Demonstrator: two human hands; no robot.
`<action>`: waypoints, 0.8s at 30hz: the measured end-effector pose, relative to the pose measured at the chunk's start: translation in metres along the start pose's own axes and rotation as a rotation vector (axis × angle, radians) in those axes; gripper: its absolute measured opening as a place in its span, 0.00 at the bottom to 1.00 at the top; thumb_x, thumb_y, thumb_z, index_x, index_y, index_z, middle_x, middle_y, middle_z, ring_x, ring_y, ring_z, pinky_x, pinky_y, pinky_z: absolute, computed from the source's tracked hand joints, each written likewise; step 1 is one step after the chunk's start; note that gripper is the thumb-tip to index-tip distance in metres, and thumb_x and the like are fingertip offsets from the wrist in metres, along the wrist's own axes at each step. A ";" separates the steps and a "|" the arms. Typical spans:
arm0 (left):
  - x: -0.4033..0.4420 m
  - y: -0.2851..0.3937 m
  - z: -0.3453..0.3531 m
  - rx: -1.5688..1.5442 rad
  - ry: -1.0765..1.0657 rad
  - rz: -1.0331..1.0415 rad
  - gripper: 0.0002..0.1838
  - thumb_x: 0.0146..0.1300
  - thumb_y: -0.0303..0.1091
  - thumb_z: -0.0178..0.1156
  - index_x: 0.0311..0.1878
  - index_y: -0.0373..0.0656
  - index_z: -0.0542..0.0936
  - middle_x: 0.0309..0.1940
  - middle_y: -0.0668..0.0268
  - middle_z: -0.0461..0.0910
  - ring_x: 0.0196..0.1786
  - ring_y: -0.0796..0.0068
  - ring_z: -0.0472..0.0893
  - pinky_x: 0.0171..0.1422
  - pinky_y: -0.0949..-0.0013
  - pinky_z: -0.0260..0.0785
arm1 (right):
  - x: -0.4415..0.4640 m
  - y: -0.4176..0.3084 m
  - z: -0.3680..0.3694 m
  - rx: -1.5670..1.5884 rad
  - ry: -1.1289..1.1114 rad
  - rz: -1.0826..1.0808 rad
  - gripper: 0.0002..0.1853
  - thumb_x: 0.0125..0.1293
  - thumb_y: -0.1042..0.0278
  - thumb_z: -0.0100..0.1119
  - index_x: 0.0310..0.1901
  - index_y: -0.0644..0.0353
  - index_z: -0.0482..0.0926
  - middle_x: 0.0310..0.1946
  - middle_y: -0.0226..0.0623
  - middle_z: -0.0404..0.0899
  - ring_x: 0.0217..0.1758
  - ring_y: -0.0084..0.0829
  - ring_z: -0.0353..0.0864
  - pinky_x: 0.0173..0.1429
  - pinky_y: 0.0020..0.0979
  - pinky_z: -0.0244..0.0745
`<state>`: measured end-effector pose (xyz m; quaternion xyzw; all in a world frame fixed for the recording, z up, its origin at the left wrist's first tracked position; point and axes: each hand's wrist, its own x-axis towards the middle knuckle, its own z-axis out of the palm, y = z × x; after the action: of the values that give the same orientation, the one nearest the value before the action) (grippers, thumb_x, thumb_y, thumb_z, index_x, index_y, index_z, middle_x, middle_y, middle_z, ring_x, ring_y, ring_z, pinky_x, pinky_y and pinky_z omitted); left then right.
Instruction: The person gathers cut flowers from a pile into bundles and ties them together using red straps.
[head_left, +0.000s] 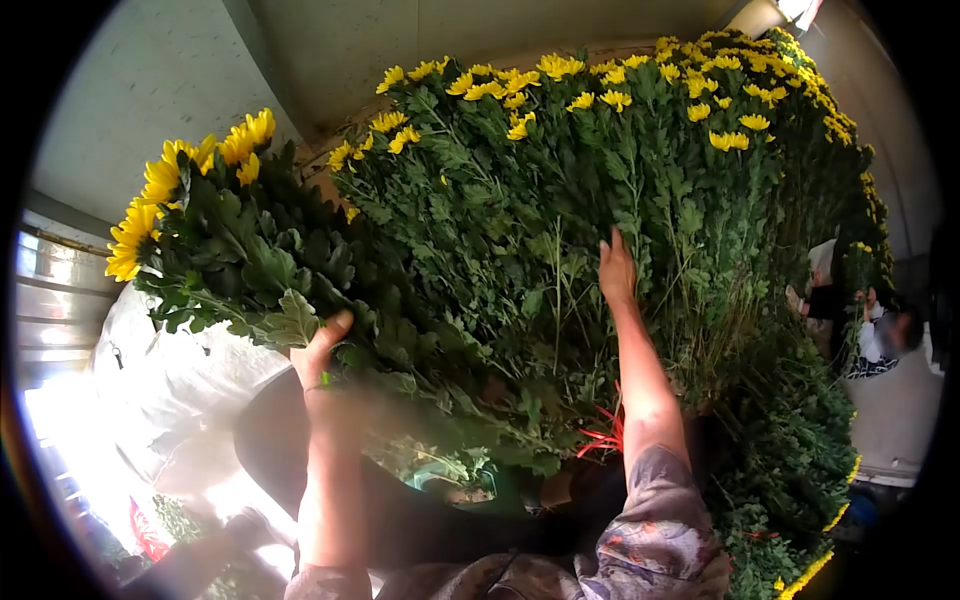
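Gathered in my left hand [318,350] is a bunch of yellow chrysanthemums [265,240], lying tilted with its blooms to the upper left; my thumb shows on top of the leaves and the other fingers are hidden. My right hand [617,270] reaches into a large pile of chrysanthemums [500,220], touching the leaves and stems. Its thumb and a finger are stretched out and apart, while the rest are partly covered by foliage. Red ties [604,436] hang beside my right forearm, near the stem ends.
More chrysanthemums [780,450] are stacked along the right side. Another person [880,335] is at the far right, among the flowers. A white sheet or sack [170,350] bulges on the left in bright light. A pale wall [150,90] stands behind the pile.
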<state>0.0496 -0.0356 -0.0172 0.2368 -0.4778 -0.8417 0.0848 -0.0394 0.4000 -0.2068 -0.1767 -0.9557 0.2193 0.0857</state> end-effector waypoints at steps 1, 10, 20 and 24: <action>0.002 -0.002 -0.003 0.027 -0.028 -0.014 0.24 0.56 0.28 0.62 0.58 0.36 0.73 0.45 0.61 0.78 0.46 0.67 0.79 0.54 0.65 0.74 | 0.012 -0.020 0.004 0.023 -0.039 0.070 0.25 0.75 0.60 0.48 0.69 0.60 0.62 0.54 0.56 0.75 0.55 0.55 0.75 0.54 0.48 0.73; -0.003 -0.006 0.006 0.224 -0.088 0.018 0.17 0.51 0.30 0.67 0.45 0.35 0.82 0.48 0.63 0.80 0.50 0.72 0.77 0.58 0.67 0.68 | 0.012 -0.140 -0.008 0.316 0.106 -0.295 0.24 0.74 0.57 0.51 0.60 0.70 0.72 0.50 0.54 0.80 0.53 0.51 0.79 0.56 0.42 0.73; -0.010 0.006 0.018 0.223 -0.155 0.131 0.16 0.50 0.23 0.67 0.45 0.37 0.81 0.39 0.69 0.82 0.41 0.77 0.78 0.49 0.71 0.69 | -0.151 -0.270 -0.076 0.523 0.003 -0.701 0.23 0.69 0.79 0.49 0.65 0.64 0.69 0.55 0.52 0.79 0.53 0.44 0.82 0.51 0.36 0.77; -0.005 -0.028 0.009 -0.103 -0.241 0.067 0.16 0.50 0.24 0.68 0.44 0.37 0.80 0.39 0.69 0.81 0.41 0.77 0.78 0.48 0.70 0.70 | -0.164 -0.302 -0.093 0.557 -0.075 -0.636 0.21 0.69 0.79 0.47 0.64 0.65 0.70 0.51 0.56 0.78 0.50 0.50 0.82 0.51 0.37 0.77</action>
<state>0.0516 -0.0119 -0.0353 0.1131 -0.4482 -0.8842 0.0669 0.0436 0.1209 -0.0029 0.1648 -0.8694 0.4381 0.1586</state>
